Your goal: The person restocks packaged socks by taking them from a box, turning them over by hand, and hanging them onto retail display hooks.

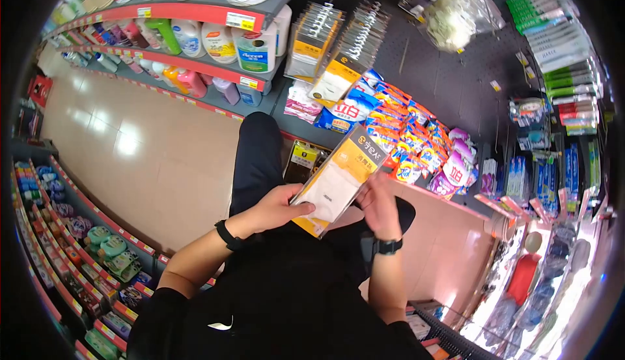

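A flat package (333,187) with a black and yellow card and white contents behind a clear window lies tilted in front of my body. My left hand (281,207) grips its lower left side, thumb across the front. At the package's right edge is my right hand (379,207), its fingers curled against that side. Similar packages (342,73) hang in rows on pegs just beyond. Below the pegs, bags of laundry powder (410,132) lie in a pile on a dark shelf.
Shelves of detergent bottles (257,51) stand at the upper left. Toothbrush packs (553,41) hang at the right. Another shelf unit (84,256) curves along the lower left, beside the tiled floor (124,138). My bent knee (260,135) is close to the front shelf.
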A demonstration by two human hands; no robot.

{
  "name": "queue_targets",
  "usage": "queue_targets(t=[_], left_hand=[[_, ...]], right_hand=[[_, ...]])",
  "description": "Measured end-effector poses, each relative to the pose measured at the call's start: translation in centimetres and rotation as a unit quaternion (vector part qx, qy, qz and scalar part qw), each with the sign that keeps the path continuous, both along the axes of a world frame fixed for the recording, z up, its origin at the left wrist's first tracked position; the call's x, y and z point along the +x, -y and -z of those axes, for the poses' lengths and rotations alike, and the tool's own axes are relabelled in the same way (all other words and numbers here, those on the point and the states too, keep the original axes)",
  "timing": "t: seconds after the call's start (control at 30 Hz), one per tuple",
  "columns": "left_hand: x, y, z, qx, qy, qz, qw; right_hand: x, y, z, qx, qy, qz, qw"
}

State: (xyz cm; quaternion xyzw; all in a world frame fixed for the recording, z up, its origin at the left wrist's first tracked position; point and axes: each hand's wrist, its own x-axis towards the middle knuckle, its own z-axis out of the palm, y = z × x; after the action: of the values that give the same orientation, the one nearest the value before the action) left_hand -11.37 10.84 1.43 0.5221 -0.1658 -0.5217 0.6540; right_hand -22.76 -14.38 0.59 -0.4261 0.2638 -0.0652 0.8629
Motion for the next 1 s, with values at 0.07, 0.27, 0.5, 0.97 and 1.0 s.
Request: queue_targets(t=[0.07,0.27,0.5,0.97,1.0], left_hand=[[-0.5,0.0,-0.1,-0.008,-0.006,-0.013,1.000],[-0.5,-0.2,-0.5,0.026,0.057,0.121,0.991],[0.5,-0.3,-0.4,0.079,0.257,0.188,0.945],[1.3,0.0,-0.7,0.085,0.111,0.161,0.977],[1.4,0.2,-0.7,0.076,0.100,0.162,0.979]], right_hand=[[-0.3,-1.9,0.7,-0.023,-0.053,-0.028,0.998],[1.1,-4.3,-1.7,0.012,-0.052,0.007,0.999],[1.4,-3.3,-1.8,-0.015,-0.064,-0.032,0.997],[4.0,-2.5,-3.1,0.020,-0.035,0.008,0.999],[4.3,-2.4,-3.1,0.010,-0.046,0.003,0.999]])
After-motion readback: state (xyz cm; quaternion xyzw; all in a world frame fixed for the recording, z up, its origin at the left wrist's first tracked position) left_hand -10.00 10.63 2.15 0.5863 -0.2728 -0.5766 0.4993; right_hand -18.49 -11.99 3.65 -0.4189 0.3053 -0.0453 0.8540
